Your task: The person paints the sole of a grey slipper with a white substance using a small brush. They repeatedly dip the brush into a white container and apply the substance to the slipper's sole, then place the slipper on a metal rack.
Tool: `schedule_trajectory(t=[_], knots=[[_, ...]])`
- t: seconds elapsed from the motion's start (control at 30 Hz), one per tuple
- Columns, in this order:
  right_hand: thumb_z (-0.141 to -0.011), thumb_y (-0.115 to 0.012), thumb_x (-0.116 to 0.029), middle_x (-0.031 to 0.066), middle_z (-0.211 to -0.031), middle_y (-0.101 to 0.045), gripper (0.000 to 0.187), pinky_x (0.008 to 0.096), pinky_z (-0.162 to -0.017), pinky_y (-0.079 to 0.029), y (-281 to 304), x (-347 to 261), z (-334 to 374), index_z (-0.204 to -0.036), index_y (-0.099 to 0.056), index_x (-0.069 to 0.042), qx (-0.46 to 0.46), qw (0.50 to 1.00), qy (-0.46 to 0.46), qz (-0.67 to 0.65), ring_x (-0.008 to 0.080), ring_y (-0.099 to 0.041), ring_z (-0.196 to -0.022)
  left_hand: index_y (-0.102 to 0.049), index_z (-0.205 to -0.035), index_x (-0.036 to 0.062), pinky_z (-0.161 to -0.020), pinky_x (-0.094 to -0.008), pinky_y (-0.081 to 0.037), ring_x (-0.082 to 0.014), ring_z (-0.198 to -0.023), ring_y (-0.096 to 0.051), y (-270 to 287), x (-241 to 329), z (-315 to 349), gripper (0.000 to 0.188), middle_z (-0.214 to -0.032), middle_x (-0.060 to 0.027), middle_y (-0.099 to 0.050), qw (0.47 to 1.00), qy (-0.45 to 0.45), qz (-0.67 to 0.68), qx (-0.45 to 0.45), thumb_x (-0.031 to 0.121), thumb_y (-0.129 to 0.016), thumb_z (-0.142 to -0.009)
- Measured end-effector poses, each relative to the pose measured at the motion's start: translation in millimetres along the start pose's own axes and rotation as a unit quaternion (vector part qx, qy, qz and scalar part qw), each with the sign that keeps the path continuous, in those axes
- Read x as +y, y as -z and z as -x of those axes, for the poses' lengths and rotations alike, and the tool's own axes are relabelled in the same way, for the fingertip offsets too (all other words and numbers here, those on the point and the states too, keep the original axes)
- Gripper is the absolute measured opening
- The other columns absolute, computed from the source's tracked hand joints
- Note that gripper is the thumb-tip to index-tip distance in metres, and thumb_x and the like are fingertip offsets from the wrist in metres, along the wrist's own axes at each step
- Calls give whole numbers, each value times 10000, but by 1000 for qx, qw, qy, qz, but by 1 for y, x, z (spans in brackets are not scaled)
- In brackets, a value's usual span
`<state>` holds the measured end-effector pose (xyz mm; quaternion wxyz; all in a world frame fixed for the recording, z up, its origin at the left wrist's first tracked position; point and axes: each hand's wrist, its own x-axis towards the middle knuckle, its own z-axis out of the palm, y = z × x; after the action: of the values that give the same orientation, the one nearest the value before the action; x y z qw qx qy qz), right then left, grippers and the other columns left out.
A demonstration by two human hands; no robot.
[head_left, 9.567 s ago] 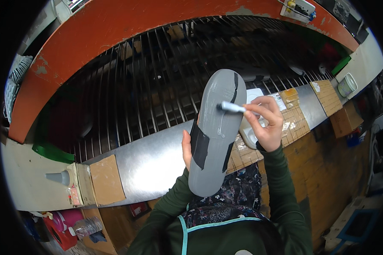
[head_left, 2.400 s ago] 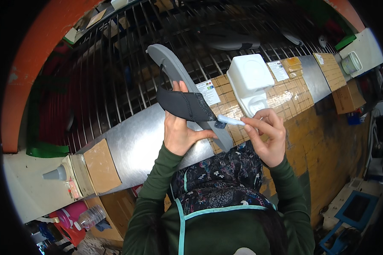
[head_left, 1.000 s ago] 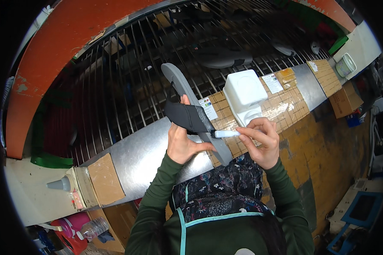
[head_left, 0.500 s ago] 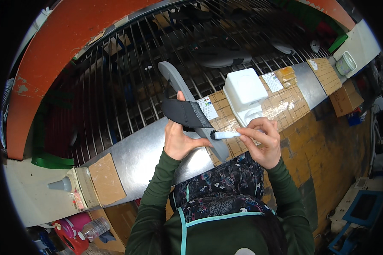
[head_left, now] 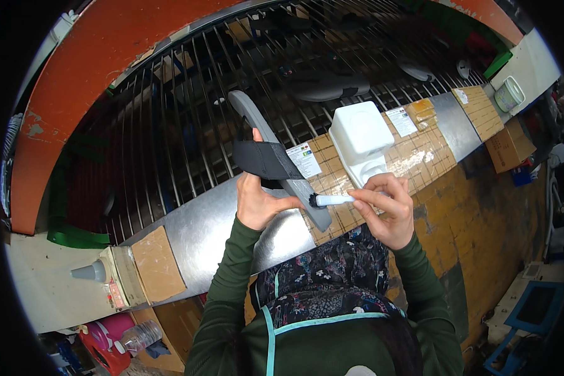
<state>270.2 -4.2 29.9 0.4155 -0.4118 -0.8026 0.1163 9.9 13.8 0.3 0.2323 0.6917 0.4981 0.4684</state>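
Note:
My left hand (head_left: 257, 203) grips a grey slide sandal (head_left: 302, 195) with a wide black strap (head_left: 266, 161). The sandal is tilted, its far end over the metal bars and its near end toward my apron. Closed in a pinch, my right hand (head_left: 388, 210) holds a small brush (head_left: 334, 200) with a pale handle. Its dark bristles touch the sole's edge near the close end. Just beyond my right hand a white plastic bottle-like container (head_left: 360, 131) lies on the cardboard-covered ledge (head_left: 420, 160).
Parallel metal bars (head_left: 188, 119) stretch across the far side, with another grey sandal (head_left: 329, 86) lying on them. An orange curved hood (head_left: 62, 119) arches over at left. A grey cone (head_left: 91, 271) stands at the lower left, and a small white tub (head_left: 509, 94) at the far right.
My left hand and the sandal have shifted slightly left, and the sandal has turned a little. The brush stays against its edge; my right hand has barely moved.

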Motion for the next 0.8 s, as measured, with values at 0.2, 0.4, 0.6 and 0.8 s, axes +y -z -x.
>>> schedule_trajectory(t=[0.2, 0.4, 0.6, 0.8], knots=[[-764, -768, -134, -18, -864, -631, 205, 304, -727, -273, 0, 1, -1, -968, -764, -128, 10, 1000, 10, -7, 92, -515, -680, -218, -1519, 16, -944, -341, -463, -192, -915, -623, -2, -1, -4, 1217, -1009, -69, -642, 998, 22, 43, 31, 133, -886, -508], [-767, -762, -128, -18, -849, -629, 197, 301, -724, -272, 0, -1, -4, -964, -763, -123, 22, 1000, 18, -6, 90, -538, -707, -172, -1536, 24, -975, -321, -437, -190, -970, -585, 0, 0, -10, 1219, -1057, -67, -605, 997, 29, 70, 31, 78, -849, -524], [-753, -761, -105, 2, -858, -622, 220, 306, -740, -300, 2, -3, -9, -972, -760, -115, 27, 999, 23, -2, 119, -542, -748, -104, -1547, 40, -960, -348, -466, -203, -959, -622, -1, -1, -14, 1279, -1054, -74, -626, 992, 74, 100, 35, 85, -886, -536], [-743, -764, -106, -5, -849, -619, 233, 316, -738, -291, 2, -8, -10, -976, -758, -120, 44, 999, 27, -2, 120, -546, -762, -111, -1553, 71, -962, -342, -470, -186, -1045, -574, -5, -4, -11, 1211, -1154, -67, -565, 980, 78, 174, 62, 25, -848, -593]])
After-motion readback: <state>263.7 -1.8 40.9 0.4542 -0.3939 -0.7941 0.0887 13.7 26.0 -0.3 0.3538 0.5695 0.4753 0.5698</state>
